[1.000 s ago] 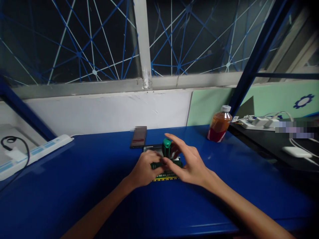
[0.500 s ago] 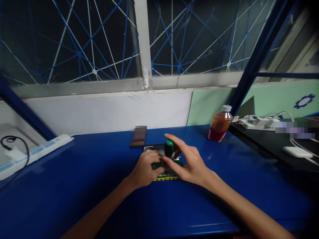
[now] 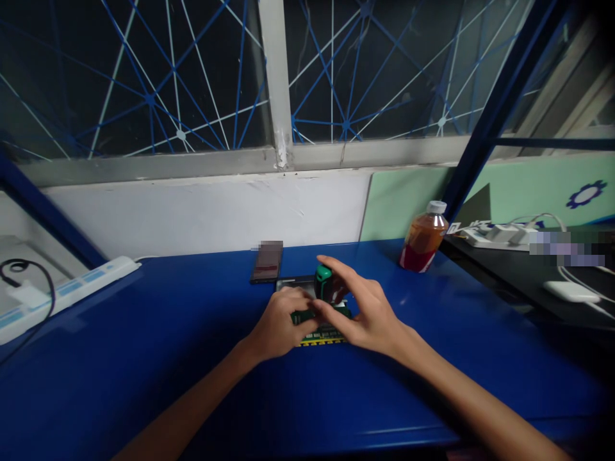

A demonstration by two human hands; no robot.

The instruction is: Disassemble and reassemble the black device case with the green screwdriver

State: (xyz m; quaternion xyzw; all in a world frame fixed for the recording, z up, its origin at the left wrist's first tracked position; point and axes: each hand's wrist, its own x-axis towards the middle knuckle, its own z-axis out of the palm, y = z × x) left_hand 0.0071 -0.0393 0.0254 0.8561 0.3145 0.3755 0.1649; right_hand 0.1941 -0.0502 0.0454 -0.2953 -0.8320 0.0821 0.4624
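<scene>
The right hand point(image 3: 369, 315) was clamped on the handle point(image 3: 323, 282); at eight o'clock from it, the left hand's point(image 3: 282, 323) grip was unclear.

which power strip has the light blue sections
The left power strip, on the blue table; the other power strip, on the black table at right, looks white.

Blue table point(image 3: 456, 333) | dark phone point(image 3: 268, 261) | white power strip point(image 3: 72, 292) | capped bottle point(image 3: 423, 241) | green-and-yellow item point(image 3: 324, 339)
</scene>
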